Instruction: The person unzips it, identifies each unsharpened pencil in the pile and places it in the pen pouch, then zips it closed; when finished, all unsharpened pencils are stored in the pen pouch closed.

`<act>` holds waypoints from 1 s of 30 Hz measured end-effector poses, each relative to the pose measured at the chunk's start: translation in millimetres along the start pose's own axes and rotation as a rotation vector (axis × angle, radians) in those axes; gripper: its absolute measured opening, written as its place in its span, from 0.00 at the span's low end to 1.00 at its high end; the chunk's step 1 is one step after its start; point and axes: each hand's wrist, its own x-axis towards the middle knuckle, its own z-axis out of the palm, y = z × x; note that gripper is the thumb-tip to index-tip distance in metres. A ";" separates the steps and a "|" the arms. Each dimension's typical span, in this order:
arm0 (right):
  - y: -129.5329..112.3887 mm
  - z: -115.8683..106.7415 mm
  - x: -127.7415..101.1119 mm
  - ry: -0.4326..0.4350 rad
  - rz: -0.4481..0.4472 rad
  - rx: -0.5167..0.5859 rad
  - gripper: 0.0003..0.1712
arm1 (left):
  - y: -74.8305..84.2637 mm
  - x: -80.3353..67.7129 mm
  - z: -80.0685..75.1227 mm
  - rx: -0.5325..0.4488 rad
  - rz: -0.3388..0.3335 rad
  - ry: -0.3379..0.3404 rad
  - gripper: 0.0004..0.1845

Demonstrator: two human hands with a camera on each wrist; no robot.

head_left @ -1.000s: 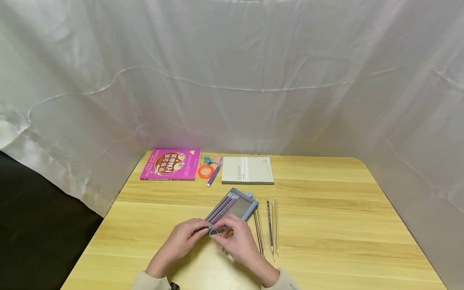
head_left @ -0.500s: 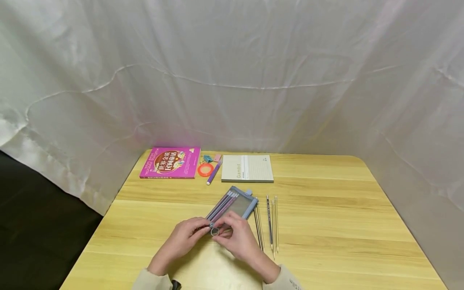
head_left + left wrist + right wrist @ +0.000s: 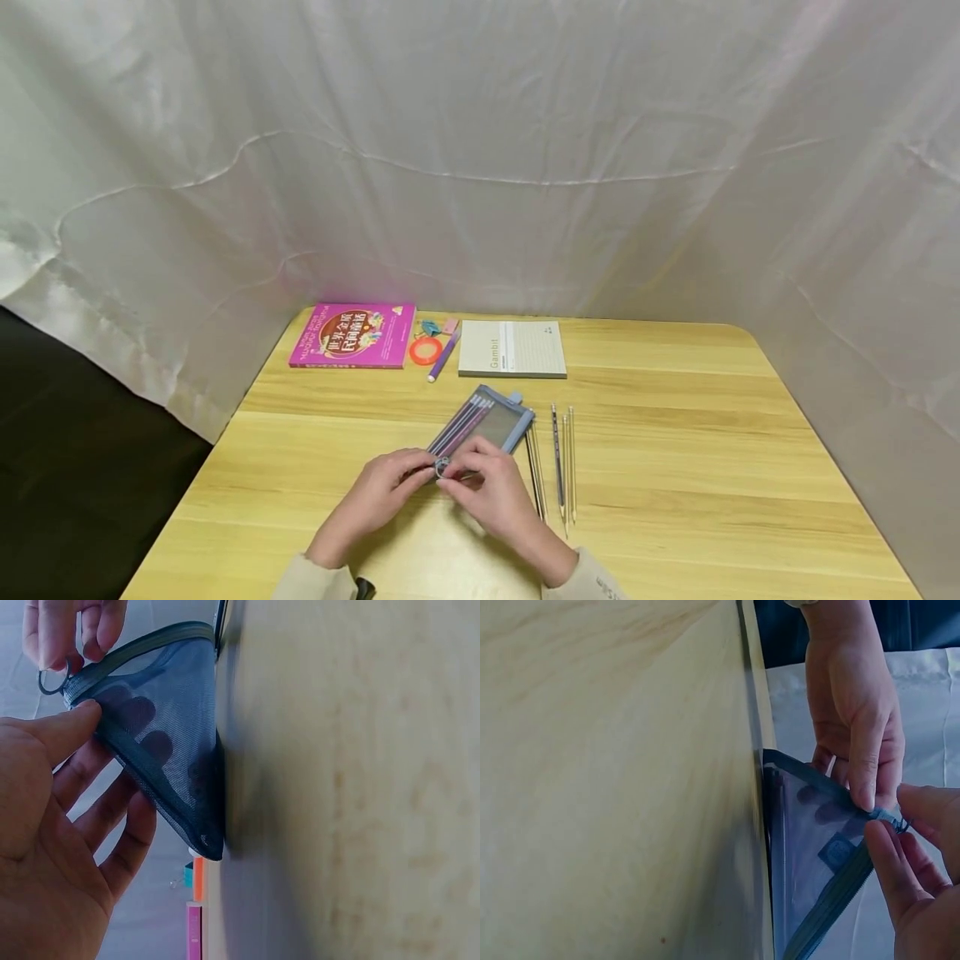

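Note:
A blue-grey mesh pencil case (image 3: 495, 429) lies slanted on the table in the head view, with several pencils (image 3: 463, 427) showing through it. My left hand (image 3: 381, 492) pinches its near corner, thumb on one face and fingers behind, as the left wrist view shows. The end of the case (image 3: 176, 697) is lifted into a wedge shape there. At that same corner my right hand (image 3: 491, 492) pinches the zipper pull, whose ring (image 3: 42, 684) sticks out by the fingertips. In the right wrist view both hands meet at the zipper end (image 3: 889, 817).
Several loose pencils (image 3: 558, 467) lie right of the case. Behind it are a lined notepad (image 3: 517, 350), a purple marker (image 3: 444, 357), an orange ring (image 3: 414, 353), a pink eraser (image 3: 451, 326), a small teal item (image 3: 430, 327) and a magenta book (image 3: 390, 337). Grey curtains (image 3: 480, 208) surround the table.
The zipper ring between the hands has shifted slightly up, toward the case corner. Right fingertips have moved a little with it; the left hand, case and loose pencils stay nearly where they were.

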 end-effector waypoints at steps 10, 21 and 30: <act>-4.1 -6.2 2.4 0.027 0.098 0.080 0.04 | -1.2 0.4 2.6 0.013 0.006 0.029 0.07; 4.3 -13.5 6.1 0.047 0.290 0.252 0.07 | 0.2 0.2 3.0 0.013 -0.010 0.045 0.06; 9.1 -16.1 6.9 0.028 0.330 0.267 0.06 | 1.4 0.8 1.1 -0.041 -0.024 0.008 0.06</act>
